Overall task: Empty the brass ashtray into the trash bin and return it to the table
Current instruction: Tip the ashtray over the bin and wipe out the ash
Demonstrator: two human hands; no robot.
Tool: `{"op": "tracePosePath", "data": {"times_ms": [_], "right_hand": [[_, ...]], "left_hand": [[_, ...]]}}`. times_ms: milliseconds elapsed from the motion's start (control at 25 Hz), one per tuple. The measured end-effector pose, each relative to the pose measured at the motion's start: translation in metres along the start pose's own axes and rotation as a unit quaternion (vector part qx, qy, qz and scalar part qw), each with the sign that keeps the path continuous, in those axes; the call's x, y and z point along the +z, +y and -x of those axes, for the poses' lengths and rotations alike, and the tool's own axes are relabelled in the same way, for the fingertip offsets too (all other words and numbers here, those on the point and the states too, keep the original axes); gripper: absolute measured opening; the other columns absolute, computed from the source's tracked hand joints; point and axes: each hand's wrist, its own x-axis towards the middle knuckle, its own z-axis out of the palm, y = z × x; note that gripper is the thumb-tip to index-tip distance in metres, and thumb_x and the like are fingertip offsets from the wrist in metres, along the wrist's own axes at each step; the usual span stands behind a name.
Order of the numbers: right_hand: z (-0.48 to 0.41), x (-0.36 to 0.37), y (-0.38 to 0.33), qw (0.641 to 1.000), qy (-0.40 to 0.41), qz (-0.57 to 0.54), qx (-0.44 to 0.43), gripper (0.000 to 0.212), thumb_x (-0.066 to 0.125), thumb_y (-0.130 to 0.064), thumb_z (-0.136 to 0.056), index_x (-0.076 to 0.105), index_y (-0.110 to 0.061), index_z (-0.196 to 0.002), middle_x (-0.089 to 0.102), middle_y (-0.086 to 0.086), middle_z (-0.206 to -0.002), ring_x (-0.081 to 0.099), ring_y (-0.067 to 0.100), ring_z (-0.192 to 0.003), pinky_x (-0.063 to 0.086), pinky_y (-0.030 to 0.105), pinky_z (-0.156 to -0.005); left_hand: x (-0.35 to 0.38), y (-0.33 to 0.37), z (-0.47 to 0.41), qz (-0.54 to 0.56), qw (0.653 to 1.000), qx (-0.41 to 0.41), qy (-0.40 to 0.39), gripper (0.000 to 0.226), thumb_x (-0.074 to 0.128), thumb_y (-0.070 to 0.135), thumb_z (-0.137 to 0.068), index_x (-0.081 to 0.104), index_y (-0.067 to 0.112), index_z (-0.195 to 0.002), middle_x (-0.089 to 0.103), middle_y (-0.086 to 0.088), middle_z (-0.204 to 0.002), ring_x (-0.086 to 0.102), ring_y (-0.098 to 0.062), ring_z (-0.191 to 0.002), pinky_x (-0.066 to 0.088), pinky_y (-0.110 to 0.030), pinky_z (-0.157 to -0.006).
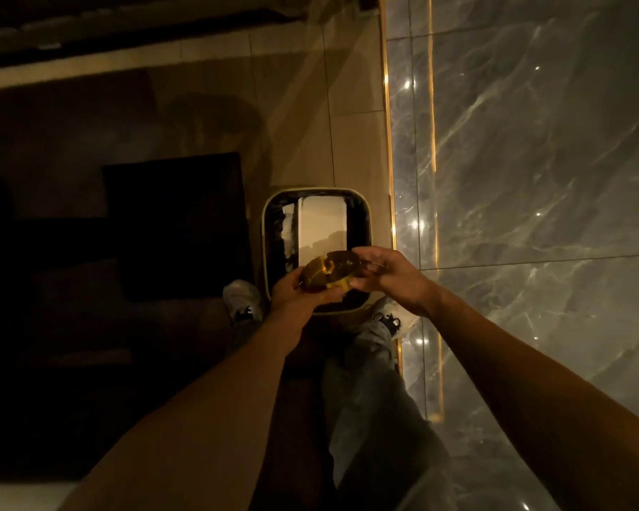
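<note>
The brass ashtray point(327, 271) is round with notches in its rim. It is tipped on its side, held directly over the open trash bin point(266, 230). My left hand point(296, 293) grips its lower left edge. My right hand point(388, 276) pinches its right rim with the fingertips. The bin is rectangular with a pale rim and a dark liner; a white sheet lies inside. Whether anything falls from the ashtray cannot be told in the dim light.
A grey marble wall point(532, 160) with lit gold strips runs along the right. Beige floor tiles point(310, 105) lie beyond the bin. A dark block of furniture point(178, 223) stands left of the bin. My shoes point(242, 298) flank the bin's near edge.
</note>
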Motion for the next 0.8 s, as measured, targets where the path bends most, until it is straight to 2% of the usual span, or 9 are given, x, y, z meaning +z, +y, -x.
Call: {"op": "tracePosePath", "data": {"times_ms": [80,160,320,400,640,800], "right_hand": [[-0.017,0.000,0.005,1.000,0.002,-0.014,-0.005,0.044,0.066,0.006,-0.083,0.059,-0.005,-0.124,0.066,0.015,-0.122,0.064,0.021,-0.114,0.054,0.032,-0.095],[-0.032,0.002,0.010,1.000,0.004,-0.024,-0.010,0.040,0.065,0.007,-0.083,0.061,-0.006,-0.121,0.066,0.015,-0.122,0.065,0.020,-0.113,0.054,0.031,-0.094],[-0.051,0.006,0.017,0.999,0.022,-0.032,-0.005,0.037,0.064,0.005,-0.085,0.063,-0.011,-0.118,0.067,0.014,-0.121,0.065,0.017,-0.111,0.053,0.031,-0.096],[-0.053,0.006,0.021,0.999,0.032,-0.033,-0.005,0.035,0.063,0.006,-0.085,0.062,-0.009,-0.118,0.066,0.017,-0.121,0.065,0.019,-0.110,0.053,0.032,-0.095],[-0.050,0.005,0.021,0.998,0.044,-0.037,-0.003,0.034,0.062,0.004,-0.087,0.063,-0.008,-0.119,0.068,0.013,-0.119,0.065,0.018,-0.111,0.053,0.032,-0.096],[-0.044,0.008,0.026,0.997,0.066,-0.043,0.003,0.029,0.062,0.002,-0.088,0.066,-0.018,-0.109,0.070,0.005,-0.109,0.065,0.018,-0.109,0.052,0.030,-0.094]], "left_hand": [[-0.003,-0.002,-0.019,0.004,1.000,0.000,-0.001,0.061,0.091,0.015,-0.058,0.068,0.019,-0.114,0.071,-0.004,-0.116,0.064,-0.023,-0.112,0.051,-0.039,-0.098],[-0.005,0.002,-0.033,0.016,1.000,0.005,-0.009,0.056,0.087,0.005,-0.065,0.067,0.015,-0.116,0.070,-0.006,-0.117,0.064,-0.022,-0.111,0.052,-0.032,-0.094],[-0.010,0.005,-0.054,0.008,1.000,0.000,-0.017,0.057,0.087,0.008,-0.065,0.067,0.013,-0.118,0.070,-0.006,-0.118,0.064,-0.020,-0.111,0.050,-0.027,-0.087],[-0.010,0.003,-0.061,-0.005,1.000,0.001,-0.017,0.061,0.089,0.010,-0.063,0.067,0.013,-0.119,0.071,-0.004,-0.118,0.064,-0.020,-0.111,0.050,-0.029,-0.090],[-0.010,0.003,-0.070,-0.017,0.999,0.009,-0.041,0.058,0.090,0.010,-0.061,0.069,0.015,-0.114,0.072,-0.004,-0.116,0.065,-0.020,-0.112,0.049,-0.042,-0.103],[-0.007,-0.004,-0.070,-0.002,0.999,-0.004,-0.033,0.057,0.091,0.012,-0.059,0.070,0.017,-0.112,0.072,-0.004,-0.115,0.064,-0.022,-0.113,0.048,-0.044,-0.104]]}}
